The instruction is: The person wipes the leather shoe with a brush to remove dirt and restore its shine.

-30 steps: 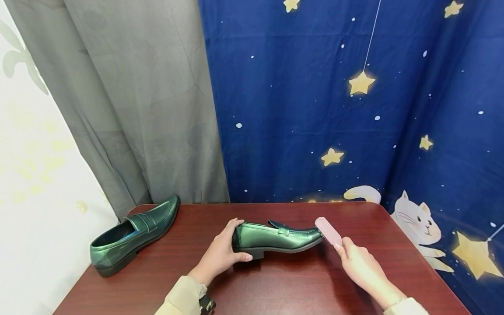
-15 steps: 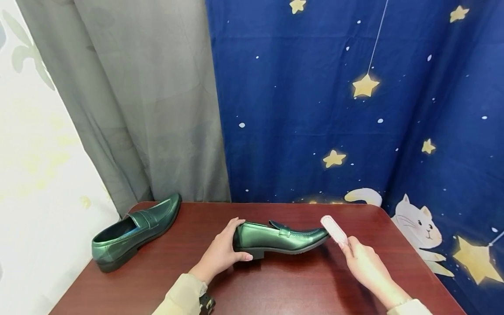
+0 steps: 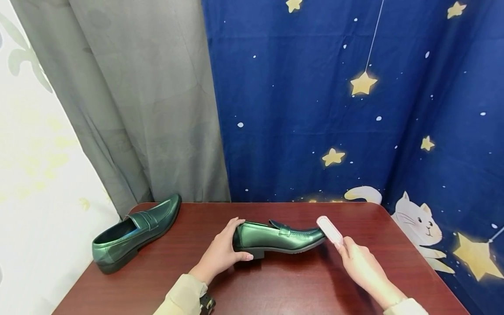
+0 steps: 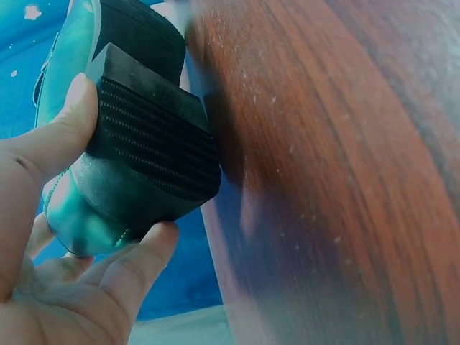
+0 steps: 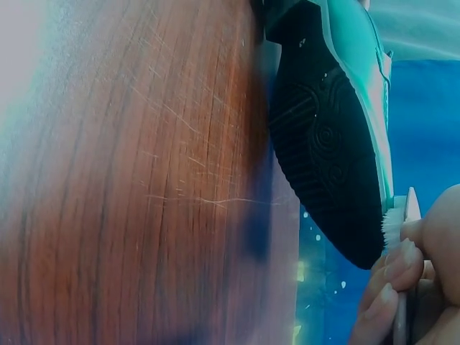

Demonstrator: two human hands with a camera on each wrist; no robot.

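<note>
A shiny green loafer (image 3: 271, 236) is held above the table, its toe to the right. My left hand (image 3: 220, 251) grips it round the heel; in the left wrist view the thumb and fingers span the black ridged heel block (image 4: 151, 136). My right hand (image 3: 362, 264) holds a pale pink brush (image 3: 330, 229) by its handle. At the toe, the right wrist view shows white bristles (image 5: 392, 226) against the edge of the loafer's tip. The dark patterned sole (image 5: 323, 129) faces that camera. The far side of the loafer is hidden.
A second green loafer (image 3: 135, 234) stands upright at the left edge of the reddish-brown table (image 3: 275, 288). Behind the table hang a grey curtain (image 3: 165, 109) and a blue curtain (image 3: 291, 109) with stars and a cat.
The brush in my right hand shifts slightly right off the toe, then back left to it, and its back tilts. The left hand keeps the loafer still. The head view sways a little.
</note>
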